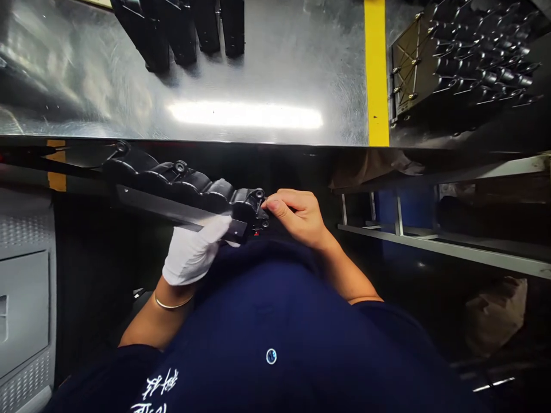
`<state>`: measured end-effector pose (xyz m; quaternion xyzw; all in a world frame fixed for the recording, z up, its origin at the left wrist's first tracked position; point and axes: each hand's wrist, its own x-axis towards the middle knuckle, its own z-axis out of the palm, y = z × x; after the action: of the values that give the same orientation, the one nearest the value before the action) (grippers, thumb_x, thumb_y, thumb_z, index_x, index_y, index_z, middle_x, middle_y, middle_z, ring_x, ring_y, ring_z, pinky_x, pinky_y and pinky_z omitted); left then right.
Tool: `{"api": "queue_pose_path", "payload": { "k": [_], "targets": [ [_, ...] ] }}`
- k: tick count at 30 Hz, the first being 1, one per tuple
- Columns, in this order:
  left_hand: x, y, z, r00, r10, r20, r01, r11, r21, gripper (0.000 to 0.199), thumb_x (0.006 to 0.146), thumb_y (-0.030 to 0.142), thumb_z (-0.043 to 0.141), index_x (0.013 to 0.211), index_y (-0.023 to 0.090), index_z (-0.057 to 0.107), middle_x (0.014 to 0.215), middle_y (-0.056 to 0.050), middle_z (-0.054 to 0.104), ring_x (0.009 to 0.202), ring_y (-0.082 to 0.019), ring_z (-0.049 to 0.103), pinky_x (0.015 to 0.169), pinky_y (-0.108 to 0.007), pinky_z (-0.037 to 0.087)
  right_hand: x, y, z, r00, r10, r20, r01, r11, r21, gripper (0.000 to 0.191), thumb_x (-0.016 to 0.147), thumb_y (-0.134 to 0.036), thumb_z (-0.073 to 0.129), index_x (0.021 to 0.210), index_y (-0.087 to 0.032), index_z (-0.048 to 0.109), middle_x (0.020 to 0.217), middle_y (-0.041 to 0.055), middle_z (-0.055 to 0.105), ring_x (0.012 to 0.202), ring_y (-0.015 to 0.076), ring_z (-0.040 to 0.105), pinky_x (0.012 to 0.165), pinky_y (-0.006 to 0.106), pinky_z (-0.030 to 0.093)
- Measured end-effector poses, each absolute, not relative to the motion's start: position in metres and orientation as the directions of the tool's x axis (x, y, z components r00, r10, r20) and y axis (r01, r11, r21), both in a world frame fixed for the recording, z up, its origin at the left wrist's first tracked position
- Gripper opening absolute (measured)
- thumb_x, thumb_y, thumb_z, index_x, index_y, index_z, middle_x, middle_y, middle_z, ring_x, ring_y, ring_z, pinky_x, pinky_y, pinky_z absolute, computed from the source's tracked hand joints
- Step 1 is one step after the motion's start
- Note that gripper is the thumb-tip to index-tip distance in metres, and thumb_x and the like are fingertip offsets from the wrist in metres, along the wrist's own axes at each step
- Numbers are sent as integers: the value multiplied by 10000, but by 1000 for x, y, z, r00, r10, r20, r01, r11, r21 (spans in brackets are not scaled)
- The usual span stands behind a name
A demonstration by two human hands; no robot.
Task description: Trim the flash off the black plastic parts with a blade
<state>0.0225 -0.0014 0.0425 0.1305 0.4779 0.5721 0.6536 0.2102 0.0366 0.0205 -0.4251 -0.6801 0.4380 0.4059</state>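
A long black plastic part with a scalloped side and small ring-shaped lugs is held tilted in front of my body, below the bench edge. My left hand, in a white glove, is wrapped round the flat side of the part near its right end. My bare right hand is at that same end, thumb and forefinger pinched together beside a ring lug. Whatever the pinch holds, if anything, is too small to make out.
Ahead lies a shiny metal bench with several black parts at its back left. Yellow tape crosses it, and stacked black parts stand to the right. A metal frame is below right; a grey cabinet is at left.
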Motion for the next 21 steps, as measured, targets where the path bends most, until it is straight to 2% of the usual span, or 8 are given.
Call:
{"api": "queue_pose_path", "payload": {
  "k": [4, 9, 14, 17, 21],
  "targets": [
    [20, -6, 40, -118, 867, -484, -533, 356, 768, 462, 688, 122, 834, 1095, 313, 726, 1123, 9, 764, 1127, -241, 691, 782, -232, 629, 213, 37, 21, -263, 943, 203, 256, 271, -928, 374, 954, -424, 539, 745, -175, 724, 663, 21, 687, 588, 100, 583, 560, 240, 464],
    [19, -7, 37, -133, 881, -454, -593, 297, 748, 623, 670, 30, 818, 1183, 358, 684, 1264, 44, 705, 1298, -240, 573, 893, -228, 602, 213, 32, 27, -374, 896, 240, 201, 331, -922, 337, 946, -364, 567, 708, -169, 703, 585, -4, 627, 520, 76, 528, 511, 219, 417],
    [21, -9, 37, -163, 866, -472, -588, 299, 752, 590, 664, 25, 814, 1155, 331, 699, 1242, 19, 718, 1301, -244, 567, 914, -250, 596, 213, 32, 34, -409, 899, 155, 216, 261, -941, 391, 947, -407, 558, 658, -169, 671, 544, -19, 568, 507, 68, 474, 500, 218, 383],
    [21, -10, 36, -184, 853, -489, -571, 312, 760, 644, 630, 23, 838, 1181, 325, 694, 1188, 15, 743, 1217, -239, 637, 859, -231, 612, 214, 33, 37, -415, 905, 97, 221, 204, -954, 419, 945, -421, 558, 621, -167, 639, 532, -26, 539, 499, 64, 446, 487, 215, 363],
    [20, -9, 36, -168, 815, -555, -540, 395, 743, 632, 615, 39, 853, 1173, 298, 706, 1035, 10, 786, 940, -231, 754, 601, -202, 619, 215, 35, 34, -393, 918, 54, 238, 159, -958, 450, 937, -475, 551, 623, -167, 644, 555, -21, 554, 517, 71, 465, 495, 220, 373]
  ]
}}
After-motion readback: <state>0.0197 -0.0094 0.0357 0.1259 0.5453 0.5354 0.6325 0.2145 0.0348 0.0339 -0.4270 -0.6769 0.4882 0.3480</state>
